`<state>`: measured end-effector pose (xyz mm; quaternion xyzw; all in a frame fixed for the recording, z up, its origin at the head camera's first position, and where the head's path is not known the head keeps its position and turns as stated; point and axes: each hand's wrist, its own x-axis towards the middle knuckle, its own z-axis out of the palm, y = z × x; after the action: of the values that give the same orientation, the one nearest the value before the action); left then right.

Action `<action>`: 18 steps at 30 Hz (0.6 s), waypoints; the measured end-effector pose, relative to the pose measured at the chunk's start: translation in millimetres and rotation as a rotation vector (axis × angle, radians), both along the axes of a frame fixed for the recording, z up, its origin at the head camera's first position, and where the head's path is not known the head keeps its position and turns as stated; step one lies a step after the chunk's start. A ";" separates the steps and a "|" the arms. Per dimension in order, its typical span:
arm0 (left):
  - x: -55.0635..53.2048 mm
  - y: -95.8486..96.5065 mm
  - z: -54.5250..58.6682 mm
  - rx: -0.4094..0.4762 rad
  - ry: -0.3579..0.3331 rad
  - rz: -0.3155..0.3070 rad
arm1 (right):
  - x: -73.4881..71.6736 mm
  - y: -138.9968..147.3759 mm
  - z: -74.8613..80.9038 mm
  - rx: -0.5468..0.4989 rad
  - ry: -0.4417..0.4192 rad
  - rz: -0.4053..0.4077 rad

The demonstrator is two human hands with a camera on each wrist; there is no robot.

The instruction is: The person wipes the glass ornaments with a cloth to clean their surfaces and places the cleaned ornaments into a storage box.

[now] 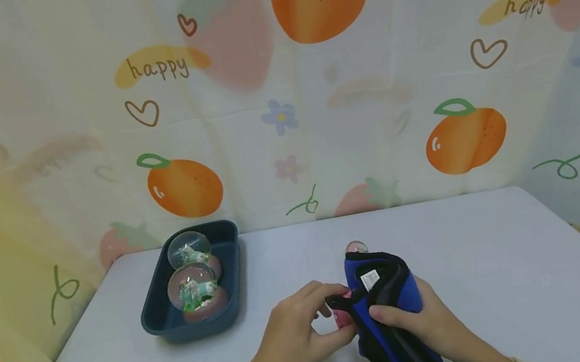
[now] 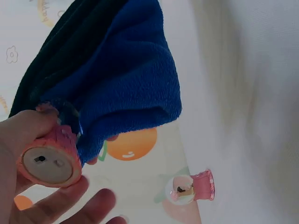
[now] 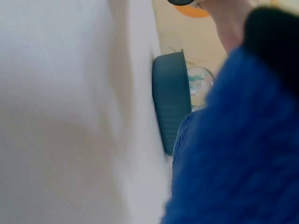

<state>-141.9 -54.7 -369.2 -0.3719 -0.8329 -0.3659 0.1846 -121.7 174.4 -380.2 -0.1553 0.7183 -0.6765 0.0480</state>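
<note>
My left hand (image 1: 293, 329) grips a small pink snow globe (image 1: 343, 317) by its base, fingers and thumb around it. In the left wrist view the globe's pale round underside (image 2: 51, 163) faces the camera, and its dome end points toward blue fleece. My right hand (image 1: 438, 326) holds a folded blue-and-black fleece pouch (image 1: 398, 281) with a white label, its thumb across the near face. The pouch's folds (image 2: 131, 84) lie against the globe and partly hide it. In the right wrist view the blue fleece (image 3: 243, 154) covers much of the right side.
A dark blue tray (image 1: 200, 332) stands at the table's left, with two larger snow globes in it, a front one (image 1: 195, 291) and a rear one (image 1: 189, 248). Behind the pouch a second small pink globe (image 1: 356, 247) stands on the white table. A fruit-print curtain hangs behind.
</note>
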 end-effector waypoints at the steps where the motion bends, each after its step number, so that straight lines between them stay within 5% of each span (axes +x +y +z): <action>1: 0.0 0.1 -0.1 0.003 0.003 -0.004 | 0.1 -0.3 0.1 0.004 -0.001 -0.004; 7: 0.7 -0.3 0.9 0.019 -0.023 -0.023 | 1.2 -1.2 -0.2 0.011 0.047 -0.020; 11: 0.5 -1.8 3.2 -0.009 -0.157 -0.043 | 2.5 -1.5 -0.7 -0.002 0.070 -0.018; 14: 0.1 -2.7 3.7 -0.032 -0.193 -0.051 | 2.8 -0.8 -0.9 -0.021 0.073 -0.005; 18: 0.3 -3.0 3.5 -0.043 -0.140 -0.049 | 1.4 2.5 0.3 -0.039 0.080 0.007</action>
<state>-141.6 -57.7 -365.6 -0.3696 -0.8420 -0.3775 0.1091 -120.3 176.9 -379.9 -0.1858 0.7056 -0.6836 0.0186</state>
